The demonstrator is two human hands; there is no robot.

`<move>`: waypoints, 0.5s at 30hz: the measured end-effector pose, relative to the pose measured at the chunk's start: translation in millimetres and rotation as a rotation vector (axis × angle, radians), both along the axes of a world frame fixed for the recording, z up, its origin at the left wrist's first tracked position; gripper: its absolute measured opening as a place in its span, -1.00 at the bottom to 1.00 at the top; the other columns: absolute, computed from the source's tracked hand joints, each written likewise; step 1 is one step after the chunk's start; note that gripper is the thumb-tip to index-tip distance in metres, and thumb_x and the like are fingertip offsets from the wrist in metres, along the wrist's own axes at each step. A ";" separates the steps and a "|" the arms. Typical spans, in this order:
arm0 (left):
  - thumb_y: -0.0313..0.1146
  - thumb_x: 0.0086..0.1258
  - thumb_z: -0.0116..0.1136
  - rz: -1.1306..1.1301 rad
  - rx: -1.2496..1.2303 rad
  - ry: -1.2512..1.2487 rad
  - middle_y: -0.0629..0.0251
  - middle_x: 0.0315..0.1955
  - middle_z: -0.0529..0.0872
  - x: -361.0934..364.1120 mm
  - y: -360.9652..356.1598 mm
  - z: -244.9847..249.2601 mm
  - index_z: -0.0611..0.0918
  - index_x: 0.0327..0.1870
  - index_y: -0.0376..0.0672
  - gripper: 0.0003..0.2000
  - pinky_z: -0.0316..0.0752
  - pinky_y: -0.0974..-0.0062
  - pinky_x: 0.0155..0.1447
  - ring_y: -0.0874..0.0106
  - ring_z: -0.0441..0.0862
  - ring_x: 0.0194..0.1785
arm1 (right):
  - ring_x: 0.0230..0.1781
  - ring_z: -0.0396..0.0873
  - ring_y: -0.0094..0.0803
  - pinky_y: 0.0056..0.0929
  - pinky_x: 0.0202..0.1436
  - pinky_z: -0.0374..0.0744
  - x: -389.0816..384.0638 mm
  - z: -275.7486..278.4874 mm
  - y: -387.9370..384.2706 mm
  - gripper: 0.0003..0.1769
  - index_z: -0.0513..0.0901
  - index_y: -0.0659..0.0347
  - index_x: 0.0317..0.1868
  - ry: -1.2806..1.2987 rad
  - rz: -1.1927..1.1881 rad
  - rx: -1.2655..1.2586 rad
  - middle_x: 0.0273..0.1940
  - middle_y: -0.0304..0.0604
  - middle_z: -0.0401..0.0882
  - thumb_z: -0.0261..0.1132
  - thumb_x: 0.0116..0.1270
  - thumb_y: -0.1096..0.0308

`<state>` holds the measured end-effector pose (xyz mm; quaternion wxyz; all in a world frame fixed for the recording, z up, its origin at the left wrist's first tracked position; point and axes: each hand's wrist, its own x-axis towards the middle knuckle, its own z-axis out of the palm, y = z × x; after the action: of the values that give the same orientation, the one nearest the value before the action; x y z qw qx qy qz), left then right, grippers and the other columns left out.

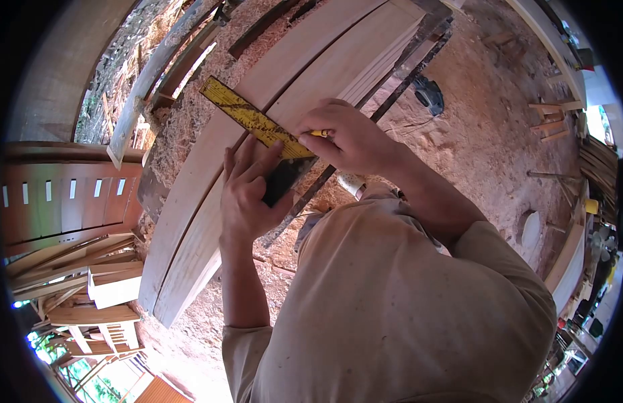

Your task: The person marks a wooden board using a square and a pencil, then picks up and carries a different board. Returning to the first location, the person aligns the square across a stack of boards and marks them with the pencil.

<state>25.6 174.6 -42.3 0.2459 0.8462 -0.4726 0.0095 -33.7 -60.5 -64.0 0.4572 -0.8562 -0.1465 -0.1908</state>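
A try square with a worn yellow blade (232, 105) and a dark stock (282, 180) lies across two long, pale wooden boards. My left hand (249, 188) grips it near the corner, with fingers on the blade and the thumb beside the stock. Pinched in my right hand (351, 138) is a short yellow pencil (319, 133), close to the blade's edge; its tip is hard to make out. The far board (202, 151) and the near board (328, 67) lie side by side with a dark gap between them.
A dark power tool (428, 95) rests on the dusty ground at the right. Slatted reddish wood panels (63, 195) and stacked timber (76, 269) stand at the left. A small wooden stool (552, 121) and leaning planks (599, 171) are at the far right. Wood shavings (173, 144) lie behind the boards.
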 end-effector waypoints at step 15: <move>-0.39 -0.12 0.51 -0.006 0.002 -0.005 0.33 0.25 0.72 0.5 4.4 -1.7 0.80 -0.27 -0.30 -0.68 0.08 -0.32 0.59 -0.02 0.42 0.51 | -0.14 0.64 -0.06 -0.16 0.06 0.49 -0.1 4.2 -0.7 -0.87 0.66 0.19 -0.11 0.024 -0.047 -0.024 -0.23 -0.10 0.69 0.32 0.40 0.35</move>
<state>26.1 179.0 -44.0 0.2439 0.8450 -0.4757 0.0102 -33.8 -61.2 -59.8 0.4442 -0.8669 -0.1233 -0.1894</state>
